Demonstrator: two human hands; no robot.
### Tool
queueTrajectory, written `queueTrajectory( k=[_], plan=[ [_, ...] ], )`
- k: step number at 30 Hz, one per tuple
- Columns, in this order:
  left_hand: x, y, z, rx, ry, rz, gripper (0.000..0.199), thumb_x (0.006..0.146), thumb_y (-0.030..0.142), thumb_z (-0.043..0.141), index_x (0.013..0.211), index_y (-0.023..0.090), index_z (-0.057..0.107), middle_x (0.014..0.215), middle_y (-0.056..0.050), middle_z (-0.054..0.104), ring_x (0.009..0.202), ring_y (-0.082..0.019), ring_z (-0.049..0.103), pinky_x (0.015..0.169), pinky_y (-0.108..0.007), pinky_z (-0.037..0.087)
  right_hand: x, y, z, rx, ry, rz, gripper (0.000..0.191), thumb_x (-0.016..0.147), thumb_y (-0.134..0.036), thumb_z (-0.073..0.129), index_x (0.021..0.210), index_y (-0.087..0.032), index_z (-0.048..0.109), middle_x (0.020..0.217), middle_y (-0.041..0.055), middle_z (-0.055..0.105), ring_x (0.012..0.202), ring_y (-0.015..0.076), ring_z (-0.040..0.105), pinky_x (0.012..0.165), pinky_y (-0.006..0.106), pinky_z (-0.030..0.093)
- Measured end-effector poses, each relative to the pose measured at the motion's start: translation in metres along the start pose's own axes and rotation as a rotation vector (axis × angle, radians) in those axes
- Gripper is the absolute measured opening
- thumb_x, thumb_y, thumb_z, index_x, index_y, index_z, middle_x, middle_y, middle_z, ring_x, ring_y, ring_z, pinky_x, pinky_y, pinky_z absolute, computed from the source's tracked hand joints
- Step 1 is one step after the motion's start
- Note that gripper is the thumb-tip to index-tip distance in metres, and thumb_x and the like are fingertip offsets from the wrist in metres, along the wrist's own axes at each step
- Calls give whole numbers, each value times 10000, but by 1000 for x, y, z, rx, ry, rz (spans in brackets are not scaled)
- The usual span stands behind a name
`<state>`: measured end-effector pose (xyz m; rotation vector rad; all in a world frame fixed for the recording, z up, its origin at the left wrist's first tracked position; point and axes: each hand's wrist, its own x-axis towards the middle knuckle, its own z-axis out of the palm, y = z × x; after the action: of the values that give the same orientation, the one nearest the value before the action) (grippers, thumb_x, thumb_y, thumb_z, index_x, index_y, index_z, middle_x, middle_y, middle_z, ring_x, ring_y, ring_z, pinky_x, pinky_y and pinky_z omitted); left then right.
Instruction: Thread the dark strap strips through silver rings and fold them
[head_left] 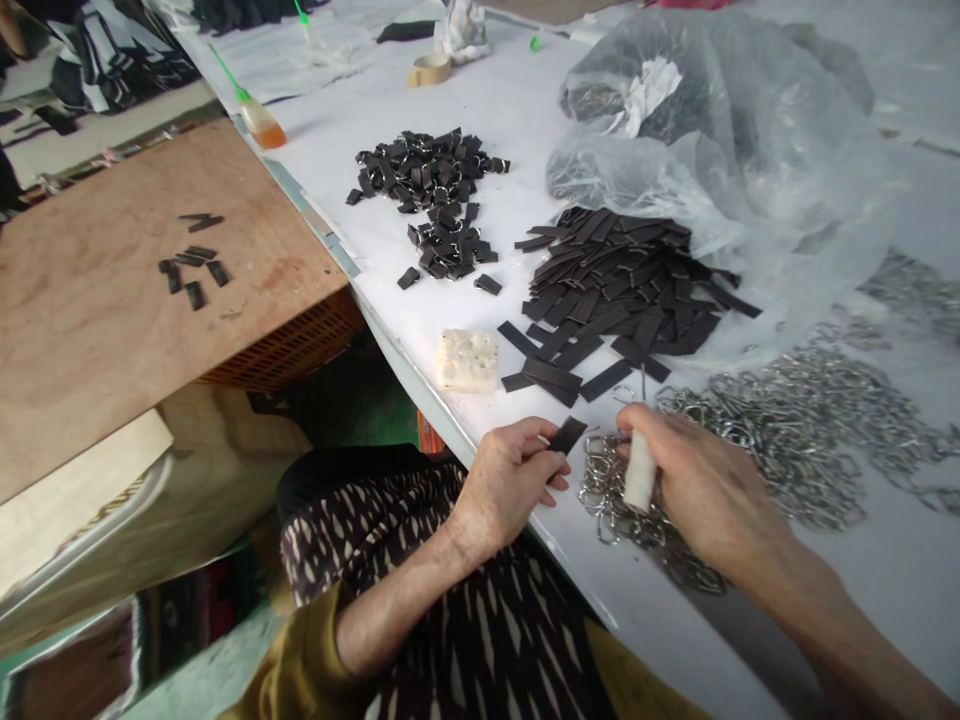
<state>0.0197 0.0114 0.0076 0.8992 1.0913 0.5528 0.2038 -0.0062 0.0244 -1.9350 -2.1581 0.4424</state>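
Note:
Pinched between the thumb and fingers of my left hand (510, 480) is a short dark strip (568, 435), near the table's front edge. My right hand (705, 485) is closed round a tool with a white handle (640, 475) and a thin metal shaft pointing away from me. Under and beside that hand lie loose metal rings (607, 490), partly hidden by it. Beyond both hands is a heap of flat dark strips (607, 280). A pale block with small holes (466, 360) sits to their left.
Folded dark pieces with metal rings (427, 170) are piled farther back. A clear plastic bag (750, 150) spreads across the back right, near more metal rings (810, 430). A bottle of orange liquid (262, 125) and a tape roll (430, 70) stand behind. A wooden board (112, 330) is at left.

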Motion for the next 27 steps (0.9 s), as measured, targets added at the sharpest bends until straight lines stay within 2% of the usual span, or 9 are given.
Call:
queueTrajectory(
  k=[3, 8, 13, 16, 19, 24, 27],
  plan=[
    [0, -1, 2, -73, -39, -59, 98, 738, 169, 502, 788, 125, 573, 679, -27, 605, 598, -97, 564, 512, -200, 445, -1, 0, 1, -91, -67, 24, 286, 680, -67, 415, 884, -208, 558, 757, 34, 653, 643, 174, 600, 545, 268, 394],
    [-1, -2, 1, -133, -106, -98, 114, 749, 180, 499, 787, 108, 578, 702, -41, 621, 602, -99, 578, 539, -218, 475, -2, 4, 0, -4, -85, 81, 229, 705, -122, 470, 898, -228, 531, 701, -9, 650, 574, 144, 588, 514, 238, 392],
    [-1, -4, -1, -175, -126, -124, 117, 740, 186, 516, 800, 105, 577, 706, -43, 624, 604, -103, 582, 528, -217, 480, 1, 5, 2, -102, -66, -41, 312, 674, -39, 415, 886, -226, 547, 762, 10, 662, 610, 155, 592, 523, 252, 387],
    [-1, -2, -2, -187, -126, -131, 114, 733, 185, 524, 794, 104, 579, 711, -47, 629, 606, -104, 584, 539, -224, 487, 2, 4, 4, -175, -49, -64, 340, 666, -12, 386, 876, -216, 558, 757, 30, 651, 649, 179, 597, 552, 277, 396],
    [-1, -1, -2, -214, -137, -145, 129, 720, 190, 539, 801, 103, 589, 699, -46, 630, 606, -114, 597, 547, -236, 498, 1, 4, 2, -86, -43, -14, 275, 692, -60, 418, 877, -214, 551, 780, 33, 660, 667, 184, 612, 549, 274, 415],
    [0, -2, 0, -249, -178, -194, 147, 713, 180, 537, 818, 96, 595, 682, -49, 629, 597, -130, 618, 526, -239, 500, -1, 1, -8, 151, -71, 129, 64, 761, -210, 495, 824, -223, 496, 585, -28, 592, 457, 118, 527, 428, 222, 387],
    [0, -3, 3, -215, -176, -196, 125, 720, 158, 517, 804, 99, 589, 674, -40, 619, 589, -117, 604, 510, -226, 492, 0, -2, -9, 256, -129, 174, 56, 806, -286, 475, 811, -230, 477, 536, -45, 545, 429, 112, 491, 408, 218, 373]
  ],
)
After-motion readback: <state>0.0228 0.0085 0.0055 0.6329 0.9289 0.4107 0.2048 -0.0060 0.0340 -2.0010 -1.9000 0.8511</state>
